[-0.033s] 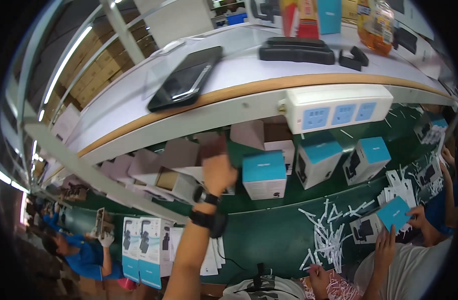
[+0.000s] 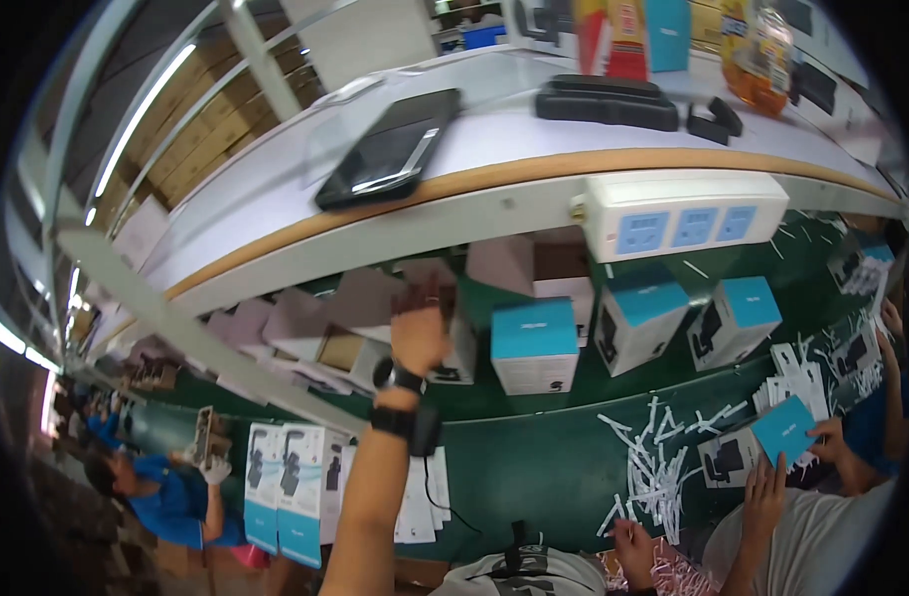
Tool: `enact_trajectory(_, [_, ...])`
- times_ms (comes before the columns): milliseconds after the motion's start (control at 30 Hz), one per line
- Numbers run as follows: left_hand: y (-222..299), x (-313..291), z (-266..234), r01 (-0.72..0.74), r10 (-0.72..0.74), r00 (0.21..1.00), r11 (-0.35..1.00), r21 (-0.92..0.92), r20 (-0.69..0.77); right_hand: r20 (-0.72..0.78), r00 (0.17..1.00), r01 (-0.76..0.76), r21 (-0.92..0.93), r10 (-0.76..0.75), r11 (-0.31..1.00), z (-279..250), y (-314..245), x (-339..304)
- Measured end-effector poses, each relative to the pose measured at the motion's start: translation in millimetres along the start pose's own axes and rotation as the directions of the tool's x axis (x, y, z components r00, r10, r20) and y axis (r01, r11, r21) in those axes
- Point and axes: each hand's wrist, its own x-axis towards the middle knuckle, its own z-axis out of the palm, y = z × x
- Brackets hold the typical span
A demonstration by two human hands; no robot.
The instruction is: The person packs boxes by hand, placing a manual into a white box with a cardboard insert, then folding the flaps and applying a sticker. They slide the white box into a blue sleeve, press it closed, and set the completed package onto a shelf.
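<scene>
My left hand (image 2: 421, 333) reaches up and forward to the row of boxes under the shelf, with a watch and a black band on its wrist. Its fingers look stretched out, slightly blurred, over an open white box (image 2: 457, 350); nothing shows in them. Just right of it stands a closed box with a blue top (image 2: 534, 343). Low in the view, my right hand (image 2: 631, 552) is curled beside a heap of white paper strips (image 2: 656, 482). What it holds, if anything, is hidden.
Above the boxes runs a shelf edge with a white power strip (image 2: 685, 216); a phone (image 2: 390, 149) lies on the shelf. Upright white-and-blue cartons (image 2: 301, 487) stand left of my arm. At right, co-workers' hands (image 2: 765, 497) handle a blue-topped box (image 2: 784, 429).
My left hand appears slightly farther left relative to the boxes, its fingers more visibly stretched. The whole view has shifted a little. My right hand looks much the same.
</scene>
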Motion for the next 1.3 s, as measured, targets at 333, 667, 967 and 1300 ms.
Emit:
enact_trajectory(333, [-47.3, -234.7, 7.8, -0.262, 0.233, 0.949, 0.958, -0.116, -0.214, 0.459, 0.786, 0.478, -0.026, -0.414, 0.878, 101.8, -234.9, 41.6])
enact_trajectory(667, [-90.0, -409.5, 107.4, 0.646, -0.686, 0.726, 0.709, -0.282, -0.06, 0.259, 0.662, 0.746, -0.137, -0.703, 0.652, 178.9, -172.3, 7.3])
enact_trajectory(967, [-120.0, -427.6, 162.8, 0.767, -0.764, 0.634, 0.641, 0.034, 0.119, 0.056, 0.726, 0.687, -0.067, -0.685, 0.723, 137.9, -160.1, -2.5])
enact_trajectory(1300, [-131.7, -405.2, 141.0, 0.81, -0.828, 0.56, 0.541, -0.225, 0.027, 0.401, 0.914, 0.041, 0.065, -0.064, 0.997, 31.2, -90.4, -7.6])
